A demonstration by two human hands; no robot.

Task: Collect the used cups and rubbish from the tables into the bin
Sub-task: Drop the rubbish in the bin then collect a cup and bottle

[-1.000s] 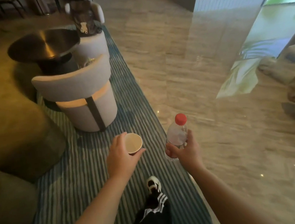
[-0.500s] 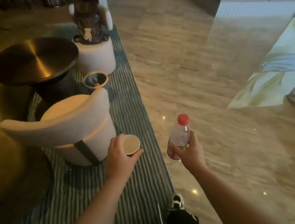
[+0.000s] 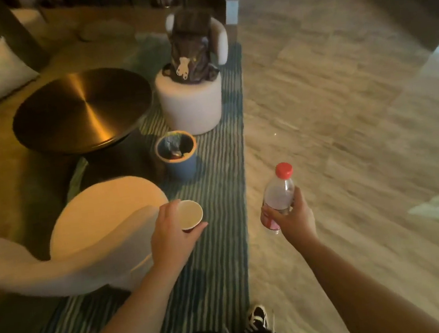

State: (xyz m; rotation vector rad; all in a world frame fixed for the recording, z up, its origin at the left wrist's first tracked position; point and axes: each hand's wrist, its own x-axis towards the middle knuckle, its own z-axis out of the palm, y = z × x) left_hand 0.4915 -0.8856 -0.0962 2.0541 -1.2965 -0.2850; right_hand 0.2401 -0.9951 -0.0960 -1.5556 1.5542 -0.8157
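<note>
So the big stuff first: a striped rug runs up the middle with polished stone floor off to the right, and on the left there's a round brassy bench with a curved cream chair in the foreground and a cream stool further up carrying a brown bag. The thing that matters is the bin, a small blue one with an orange rim, sitting upright on the rug in the gap between the chair, the bench and the stool, mouth open to the ceiling and already holding some rubbish. It lies straight ahead and a bit left of both hands, so the left hand is the nearer one. Its grip is wrapped round a paper cup, red outside, held upright with the mouth up; looks empty but I can't swear to it. The right hand is out over the rug's edge, grip closed round the lower half of a clear plastic bottle with a red cap, long axis roughly vertical and leaning slightly right. My guess is the cup goes in first since it only needs to travel forward, while the bottle has to cross leftward over the rug to get above that rim. Neither is over the bin yet.
</note>
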